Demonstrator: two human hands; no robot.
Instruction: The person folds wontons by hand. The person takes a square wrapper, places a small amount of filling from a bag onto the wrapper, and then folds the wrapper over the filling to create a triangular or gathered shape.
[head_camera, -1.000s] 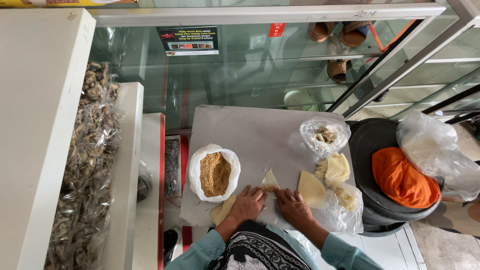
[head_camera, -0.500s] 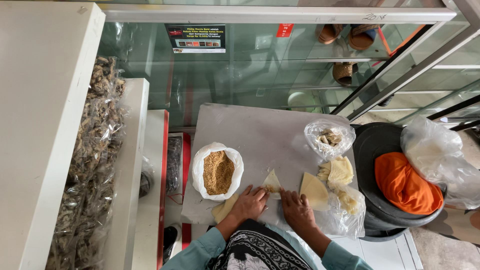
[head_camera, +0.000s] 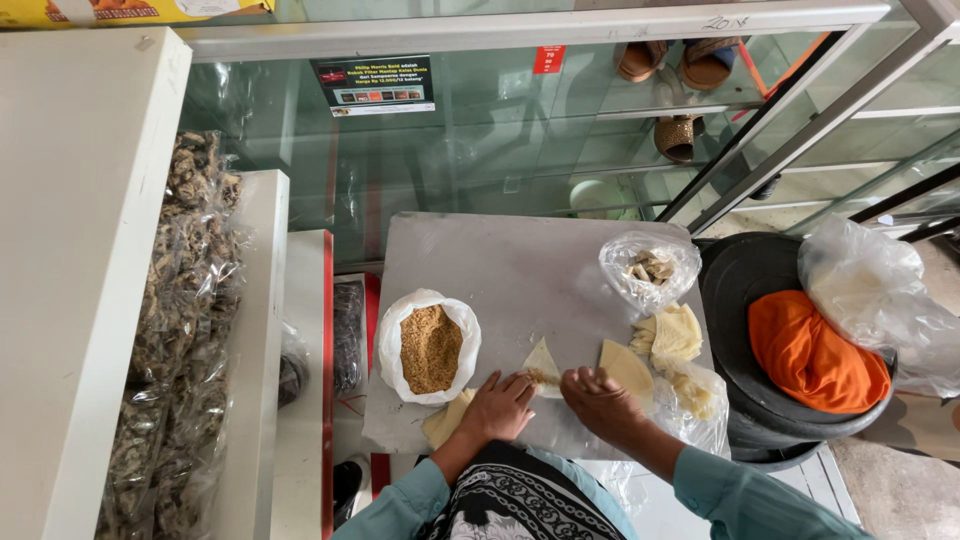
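Left hand (head_camera: 497, 408) lies open, fingers flat on a triangular pastry sheet (head_camera: 541, 364). Right hand (head_camera: 598, 398), fingers curled, pinches the filling at that sheet's near edge. Left of the left hand: an open bag of brown crumbs (head_camera: 430, 347). Beyond the right hand: stacked sheets (head_camera: 676, 331).

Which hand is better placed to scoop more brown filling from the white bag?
Probably the left hand: it rests right beside the white bag of brown filling. The right hand sits farther off, on the pale wrapper near the stacked wrappers.
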